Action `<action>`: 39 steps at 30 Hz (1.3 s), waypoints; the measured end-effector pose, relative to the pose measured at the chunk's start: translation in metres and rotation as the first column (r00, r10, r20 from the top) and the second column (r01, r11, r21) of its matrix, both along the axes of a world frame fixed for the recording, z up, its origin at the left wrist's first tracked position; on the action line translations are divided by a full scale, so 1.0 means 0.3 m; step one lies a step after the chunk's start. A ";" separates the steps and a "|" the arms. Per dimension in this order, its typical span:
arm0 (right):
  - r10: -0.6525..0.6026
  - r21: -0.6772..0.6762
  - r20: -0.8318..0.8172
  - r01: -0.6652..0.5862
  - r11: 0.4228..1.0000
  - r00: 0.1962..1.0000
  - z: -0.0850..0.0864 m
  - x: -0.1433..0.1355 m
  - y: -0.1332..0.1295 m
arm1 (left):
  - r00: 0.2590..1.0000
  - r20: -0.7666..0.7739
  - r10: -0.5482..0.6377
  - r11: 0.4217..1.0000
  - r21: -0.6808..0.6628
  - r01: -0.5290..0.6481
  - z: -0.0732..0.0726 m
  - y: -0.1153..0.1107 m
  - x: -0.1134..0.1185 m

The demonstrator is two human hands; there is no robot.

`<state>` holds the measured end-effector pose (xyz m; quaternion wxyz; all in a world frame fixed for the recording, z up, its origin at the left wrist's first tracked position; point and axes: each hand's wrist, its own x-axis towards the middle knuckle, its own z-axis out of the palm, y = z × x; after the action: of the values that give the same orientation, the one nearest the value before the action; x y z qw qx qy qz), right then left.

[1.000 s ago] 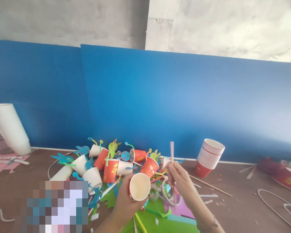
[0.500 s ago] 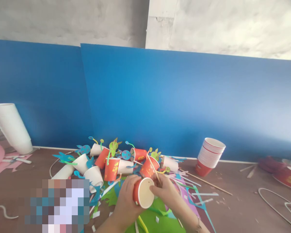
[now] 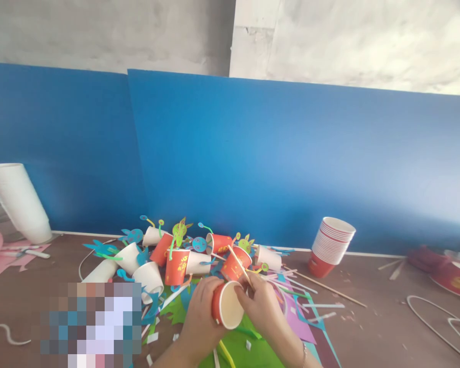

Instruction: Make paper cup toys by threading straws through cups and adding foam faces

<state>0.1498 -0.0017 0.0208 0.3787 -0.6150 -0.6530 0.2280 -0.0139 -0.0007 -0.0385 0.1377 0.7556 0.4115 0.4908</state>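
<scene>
Cup (image 3: 230, 305) lies between left fingers (image 3: 209, 289) and right fingers (image 3: 246, 295).

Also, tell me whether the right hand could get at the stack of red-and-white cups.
Probably yes: only low-lying strips and a long stick lie between the right hand and the stack, though its fingers hold a thin stick.

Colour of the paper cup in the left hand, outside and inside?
Red paper cup: red outside, cream-white inside; head view shows it best.
</scene>
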 end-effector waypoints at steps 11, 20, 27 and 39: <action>0.014 -0.124 -0.075 -0.023 0.992 0.997 -0.040 0.007 0.017 | 0.998 -0.051 0.027 0.996 0.087 -0.023 0.005 -0.004 -0.002; 0.004 -0.163 -0.109 -0.022 0.986 0.994 -0.047 0.009 0.026 | 0.996 -0.082 0.031 0.990 0.138 -0.020 0.002 -0.006 -0.006; 0.031 -0.195 -0.114 -0.053 0.979 0.993 -0.044 0.013 0.022 | 0.994 -0.107 0.024 0.988 0.153 -0.007 0.004 -0.008 -0.006; 0.094 -0.246 -0.046 -0.102 0.964 0.995 0.005 0.032 0.014 | 0.994 -0.047 -0.098 0.994 0.052 0.100 0.000 -0.007 -0.008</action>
<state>0.1594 0.0025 0.0222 0.2979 -0.6205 -0.6426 0.3366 -0.0163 -0.0030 -0.0385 0.1323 0.7891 0.3631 0.4775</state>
